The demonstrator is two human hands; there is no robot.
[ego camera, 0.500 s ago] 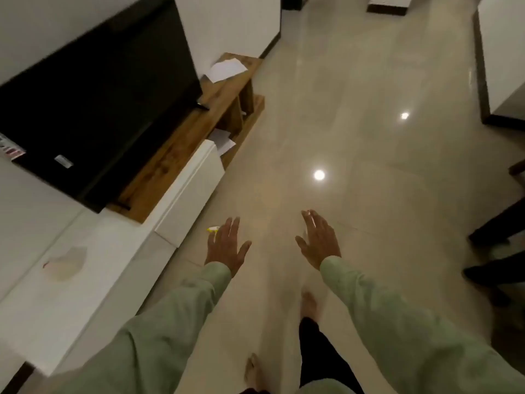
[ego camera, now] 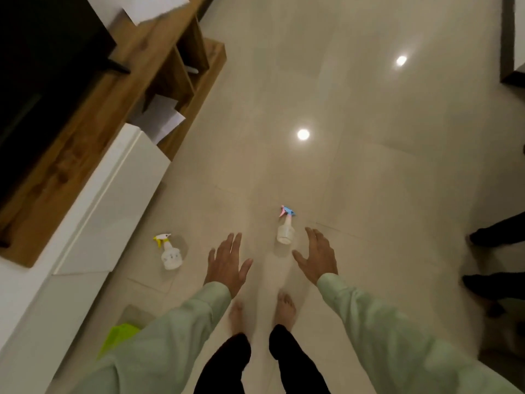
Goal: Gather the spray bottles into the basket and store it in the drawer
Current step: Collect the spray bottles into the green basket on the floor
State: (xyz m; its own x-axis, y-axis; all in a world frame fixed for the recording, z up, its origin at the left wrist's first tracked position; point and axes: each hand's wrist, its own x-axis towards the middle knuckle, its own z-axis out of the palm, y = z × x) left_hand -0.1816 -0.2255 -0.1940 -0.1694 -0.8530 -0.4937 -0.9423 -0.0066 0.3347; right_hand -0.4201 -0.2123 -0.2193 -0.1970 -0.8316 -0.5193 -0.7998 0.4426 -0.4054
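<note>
Two small clear spray bottles stand on the tiled floor. One with a yellow and white trigger (ego camera: 169, 252) is near the white cabinet, left of my left hand (ego camera: 227, 264). One with a blue and pink trigger (ego camera: 285, 227) stands just left of my right hand (ego camera: 317, 255). Both hands hover above the floor, fingers spread, holding nothing. A bright green thing (ego camera: 120, 336), maybe the basket, peeks out under my left sleeve, mostly hidden.
A white cabinet with a drawer front (ego camera: 113, 200) runs along the left, with a wooden TV stand (ego camera: 119, 89), a black TV (ego camera: 39, 81) and loose papers (ego camera: 162, 118). Another person's dark shoes (ego camera: 494, 231) are at the right edge. My bare feet (ego camera: 285, 308) stand below the hands.
The view has tilted down and come closer to the floor. Both spray bottles and the green thing are now in sight. My hands stay spread and empty.
</note>
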